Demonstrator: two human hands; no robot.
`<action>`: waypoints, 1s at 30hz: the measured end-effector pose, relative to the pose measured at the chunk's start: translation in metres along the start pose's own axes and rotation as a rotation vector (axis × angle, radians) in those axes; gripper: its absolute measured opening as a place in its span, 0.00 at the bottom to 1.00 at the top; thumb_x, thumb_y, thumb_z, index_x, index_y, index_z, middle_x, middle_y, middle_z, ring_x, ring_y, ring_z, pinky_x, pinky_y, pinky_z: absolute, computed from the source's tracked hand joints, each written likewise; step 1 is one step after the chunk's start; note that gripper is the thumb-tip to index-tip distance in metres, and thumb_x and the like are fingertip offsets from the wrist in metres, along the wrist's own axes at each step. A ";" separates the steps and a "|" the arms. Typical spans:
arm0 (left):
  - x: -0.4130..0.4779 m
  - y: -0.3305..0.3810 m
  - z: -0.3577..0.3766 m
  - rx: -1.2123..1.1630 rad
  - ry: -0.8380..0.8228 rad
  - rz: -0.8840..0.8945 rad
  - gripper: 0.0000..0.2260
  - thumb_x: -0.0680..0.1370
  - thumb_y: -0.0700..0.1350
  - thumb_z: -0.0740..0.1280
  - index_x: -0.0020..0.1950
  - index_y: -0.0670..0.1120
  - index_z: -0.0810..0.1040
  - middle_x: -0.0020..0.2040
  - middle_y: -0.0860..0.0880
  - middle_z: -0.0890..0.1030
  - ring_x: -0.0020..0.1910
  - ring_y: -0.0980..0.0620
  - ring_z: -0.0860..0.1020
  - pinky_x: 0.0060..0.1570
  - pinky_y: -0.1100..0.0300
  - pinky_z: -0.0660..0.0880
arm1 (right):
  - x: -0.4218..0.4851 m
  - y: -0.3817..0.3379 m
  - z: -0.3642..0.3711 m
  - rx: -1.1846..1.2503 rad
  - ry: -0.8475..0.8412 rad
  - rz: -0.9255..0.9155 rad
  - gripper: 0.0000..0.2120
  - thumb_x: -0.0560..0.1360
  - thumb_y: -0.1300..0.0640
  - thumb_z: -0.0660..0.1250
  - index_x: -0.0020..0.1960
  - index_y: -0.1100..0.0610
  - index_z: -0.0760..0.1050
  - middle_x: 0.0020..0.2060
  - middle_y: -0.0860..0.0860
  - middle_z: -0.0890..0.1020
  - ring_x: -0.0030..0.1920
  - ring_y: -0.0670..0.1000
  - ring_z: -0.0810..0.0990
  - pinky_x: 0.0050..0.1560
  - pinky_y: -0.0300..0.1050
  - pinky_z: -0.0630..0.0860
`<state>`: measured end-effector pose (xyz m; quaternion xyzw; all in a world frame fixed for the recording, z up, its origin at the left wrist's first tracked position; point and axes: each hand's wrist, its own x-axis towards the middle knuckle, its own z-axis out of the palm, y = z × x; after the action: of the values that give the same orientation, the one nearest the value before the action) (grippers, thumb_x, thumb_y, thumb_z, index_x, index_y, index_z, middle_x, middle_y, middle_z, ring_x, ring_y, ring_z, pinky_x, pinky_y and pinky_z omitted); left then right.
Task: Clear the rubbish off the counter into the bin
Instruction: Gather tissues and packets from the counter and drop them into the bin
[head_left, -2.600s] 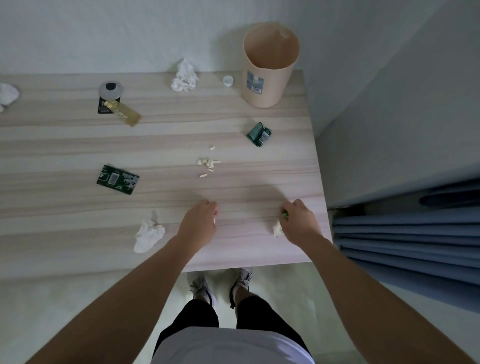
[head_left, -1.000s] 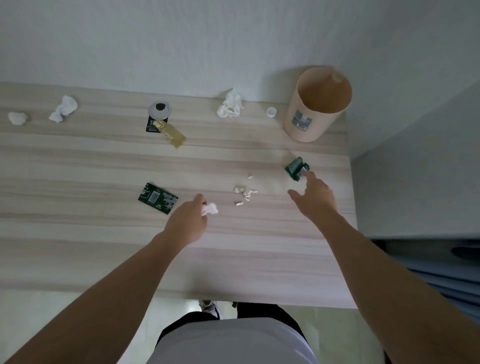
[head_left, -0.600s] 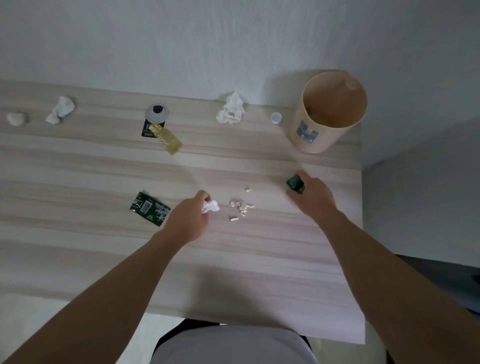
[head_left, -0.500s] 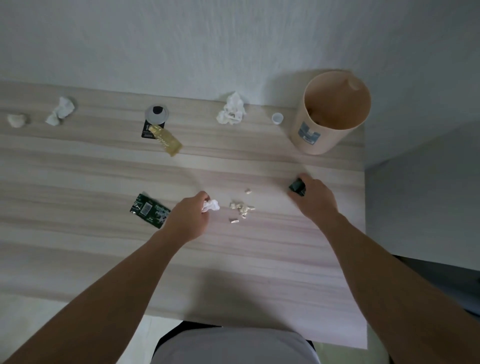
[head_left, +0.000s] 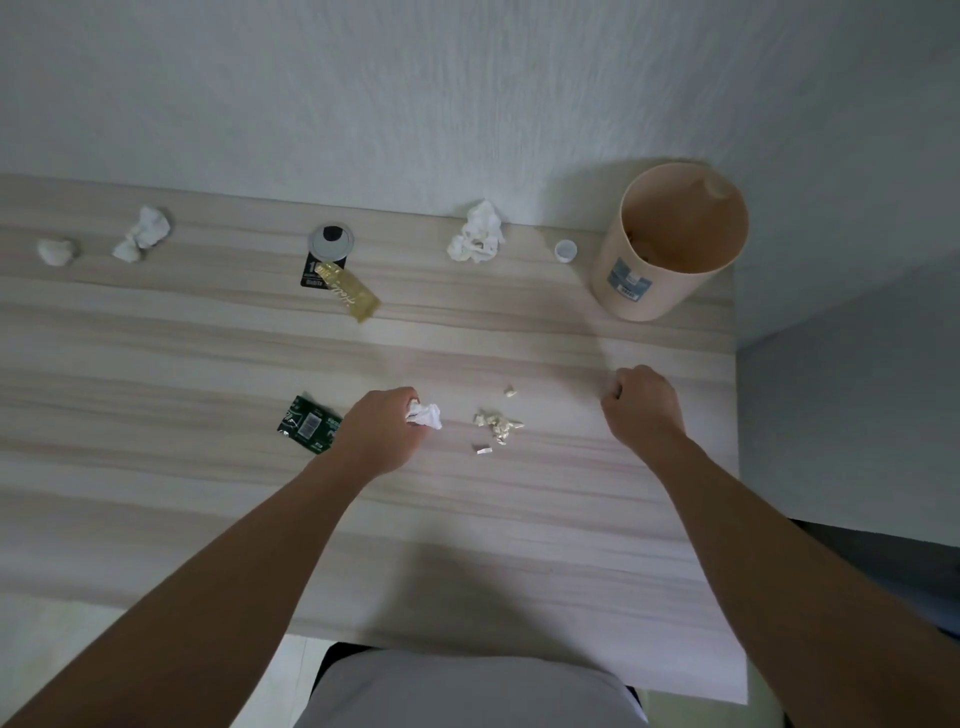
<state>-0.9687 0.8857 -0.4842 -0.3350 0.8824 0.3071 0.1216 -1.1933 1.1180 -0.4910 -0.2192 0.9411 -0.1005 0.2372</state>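
A beige bin (head_left: 652, 299) stands on the wooden counter (head_left: 197, 353) at the back right. My left hand (head_left: 382, 439) is closed on a crumpled white tissue (head_left: 427, 415) near the middle of the counter. My right hand (head_left: 641, 408) is a fist just in front of the bin. The small dark green wrapper that lay there is out of sight inside it. Between my hands lie several pale paper scraps (head_left: 497, 423). A flat green wrapper (head_left: 306, 425) lies beside my left hand.
Along the back lie a white tissue (head_left: 478, 235), a white bottle cap (head_left: 565, 250), a gold wrapper (head_left: 350, 293) over a black packet under a grey disc (head_left: 331, 241), and two tissue balls (head_left: 143, 234) (head_left: 54, 251). The counter ends at the right, past the bin.
My right hand reached forward to the small green wrapper, closed over it and lifted; the wrapper is gone from the counter. My left hand moved up from the front edge holding the tissue.
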 end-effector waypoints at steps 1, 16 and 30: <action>-0.002 -0.001 -0.003 -0.013 0.010 -0.005 0.14 0.71 0.50 0.70 0.33 0.46 0.68 0.29 0.50 0.72 0.30 0.49 0.70 0.32 0.56 0.64 | -0.003 -0.006 -0.002 0.013 0.016 -0.003 0.11 0.74 0.65 0.59 0.33 0.58 0.66 0.38 0.54 0.71 0.35 0.52 0.71 0.28 0.41 0.61; -0.007 -0.100 -0.083 0.070 0.050 0.045 0.02 0.78 0.43 0.61 0.45 0.47 0.68 0.34 0.49 0.75 0.34 0.47 0.75 0.31 0.56 0.67 | -0.042 -0.139 0.034 0.172 0.073 -0.053 0.16 0.76 0.67 0.59 0.60 0.55 0.75 0.55 0.53 0.77 0.51 0.53 0.77 0.50 0.44 0.73; 0.015 -0.172 -0.089 0.074 -0.124 0.195 0.29 0.69 0.53 0.75 0.67 0.51 0.67 0.61 0.48 0.69 0.45 0.51 0.75 0.45 0.55 0.75 | 0.002 -0.254 0.067 0.123 0.002 -0.118 0.23 0.76 0.51 0.70 0.69 0.52 0.69 0.55 0.52 0.76 0.52 0.55 0.78 0.51 0.48 0.75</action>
<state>-0.8657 0.7215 -0.5003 -0.2233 0.9124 0.3049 0.1575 -1.0691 0.8874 -0.4758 -0.2592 0.9187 -0.1724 0.2429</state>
